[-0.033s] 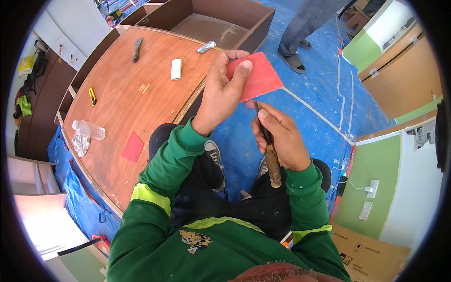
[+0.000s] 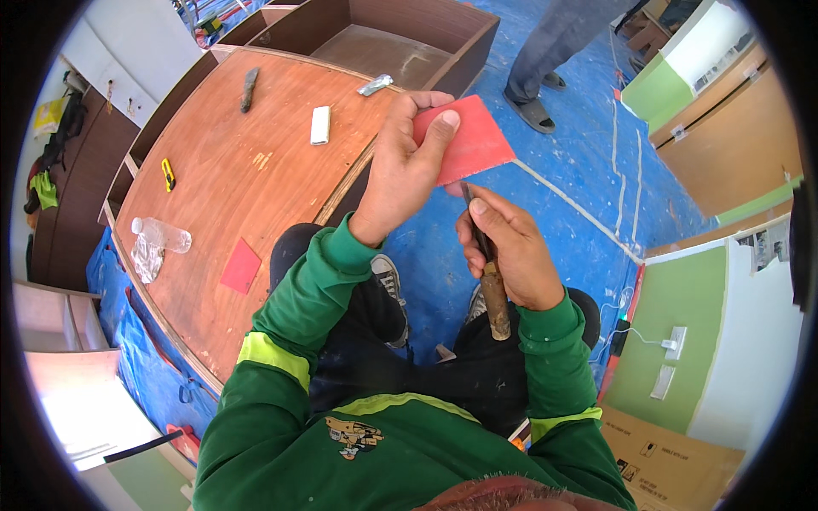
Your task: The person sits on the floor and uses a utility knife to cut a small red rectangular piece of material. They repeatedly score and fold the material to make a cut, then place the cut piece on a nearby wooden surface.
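Note:
My left hand (image 2: 407, 162) pinches a thin red square sheet (image 2: 477, 140) between thumb and fingers, raised past the edge of the wooden panel. The sheet's lower edge looks a little ragged. In my right hand (image 2: 511, 243) is a chisel (image 2: 494, 308) with a worn wooden handle, its dark blade pointing up toward the sheet. My right fingers wrap the blade just above the handle. The blade's tip comes close to the sheet's lower corner; whether they touch I cannot tell. A second red sheet (image 2: 241, 266) lies flat on the panel by my left knee.
On the wooden panel (image 2: 290, 196) lie a yellow utility knife (image 2: 168, 175), a clear plastic bottle (image 2: 162, 235), a white box-shaped item (image 2: 319, 125), a dark-handled tool (image 2: 249, 89) and crumpled foil (image 2: 375, 84). Another person's legs (image 2: 545, 64) stand on the blue floor sheeting (image 2: 579, 162).

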